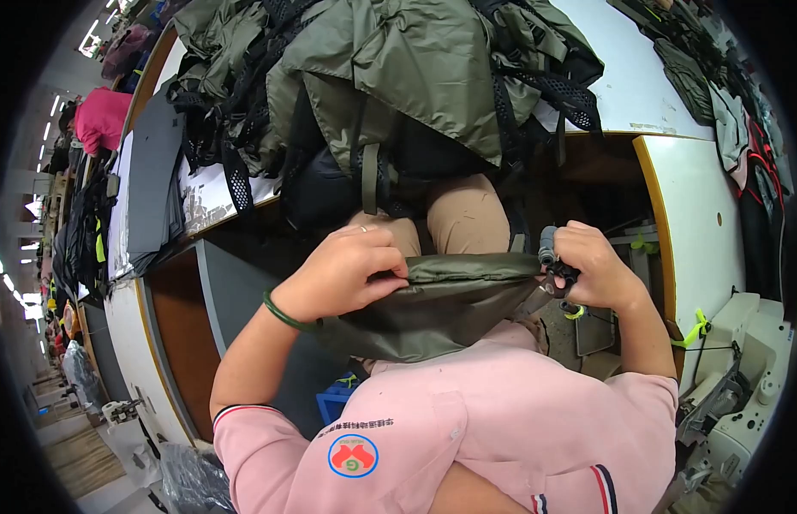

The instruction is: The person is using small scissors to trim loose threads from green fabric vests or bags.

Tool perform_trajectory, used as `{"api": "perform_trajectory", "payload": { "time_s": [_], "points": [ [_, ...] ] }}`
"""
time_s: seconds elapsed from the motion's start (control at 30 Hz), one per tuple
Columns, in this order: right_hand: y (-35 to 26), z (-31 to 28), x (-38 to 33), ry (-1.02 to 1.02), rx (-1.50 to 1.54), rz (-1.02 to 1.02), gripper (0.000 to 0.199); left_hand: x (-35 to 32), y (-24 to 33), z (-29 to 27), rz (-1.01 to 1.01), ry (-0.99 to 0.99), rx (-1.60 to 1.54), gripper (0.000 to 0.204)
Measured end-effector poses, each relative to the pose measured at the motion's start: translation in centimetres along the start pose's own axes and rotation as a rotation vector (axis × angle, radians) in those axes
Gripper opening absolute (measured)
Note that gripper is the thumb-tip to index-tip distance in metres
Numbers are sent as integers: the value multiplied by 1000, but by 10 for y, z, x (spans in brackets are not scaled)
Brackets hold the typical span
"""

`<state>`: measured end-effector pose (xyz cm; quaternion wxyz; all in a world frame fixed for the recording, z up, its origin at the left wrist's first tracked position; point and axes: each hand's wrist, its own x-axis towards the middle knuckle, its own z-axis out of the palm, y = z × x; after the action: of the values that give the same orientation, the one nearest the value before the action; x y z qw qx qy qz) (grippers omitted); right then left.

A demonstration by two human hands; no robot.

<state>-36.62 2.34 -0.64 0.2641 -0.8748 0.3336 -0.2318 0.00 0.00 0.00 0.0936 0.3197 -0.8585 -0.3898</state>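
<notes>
Both hands are on the olive fabric piece point(441, 300), stretched sideways across the lap: left hand point(347, 270) pinching its top edge, right hand point(591, 270) fisted around small snips point(557, 274) at its right end. Olive garment pile point(398, 77) sits beyond.

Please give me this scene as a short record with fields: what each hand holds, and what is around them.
left hand: the left hand pinches the top edge of an olive-green fabric piece; a green bangle is on the wrist
right hand: the right hand grips the other end of the fabric piece together with a small dark tool
fabric piece: stretched between both hands, over the lap
table: a white table bears a pile of olive-green garments with black mesh
right side: a white sewing machine
</notes>
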Motion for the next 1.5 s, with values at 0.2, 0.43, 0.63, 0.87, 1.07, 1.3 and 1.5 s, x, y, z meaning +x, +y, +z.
{"api": "perform_trajectory", "payload": {
  "time_s": [0.2,0.43,0.63,0.87,1.07,1.3,1.5],
  "points": [
    [6,8,-3,50,-84,-18,30,-10,29,21,579,564,635,19],
    [5,6,-4,20,-72,17,27,-17,20,33,567,561,528,26],
    [-5,4,4,-31,-161,62,36,-14,22,33,563,576,495,20],
    [-19,10,21,-27,-270,19,51,-12,23,31,587,587,492,21],
    [-17,10,24,-71,-270,30,51,-12,22,31,588,590,484,21],
    [-19,13,26,-43,-314,16,49,-12,24,30,571,575,472,21],
    [-16,14,24,-54,-337,26,40,-9,26,31,529,572,418,20]
  ]
}}
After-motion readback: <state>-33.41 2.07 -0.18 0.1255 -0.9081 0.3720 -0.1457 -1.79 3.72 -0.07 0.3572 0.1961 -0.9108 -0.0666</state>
